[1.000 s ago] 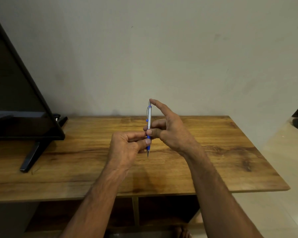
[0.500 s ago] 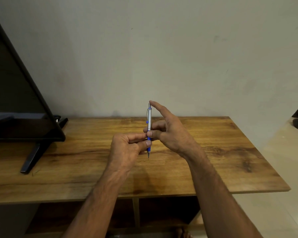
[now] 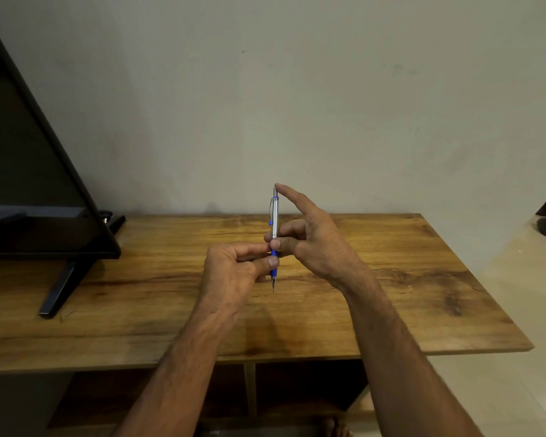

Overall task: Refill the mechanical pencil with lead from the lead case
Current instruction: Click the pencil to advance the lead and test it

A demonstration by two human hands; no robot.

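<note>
The slim silver mechanical pencil with a blue grip (image 3: 275, 228) is held upright, tip down, above the brown wood-grain tabletop (image 3: 391, 279). The left hand (image 3: 234, 272) pinches the grip, and the right hand (image 3: 316, 244) pinches the barrel just above it, with the index finger stretched to the top end. No lead case is in view. Judged risk: pressing that end with the tip unguarded could drop or snap lead, and so light a pinch may let the barrel slip.
</note>
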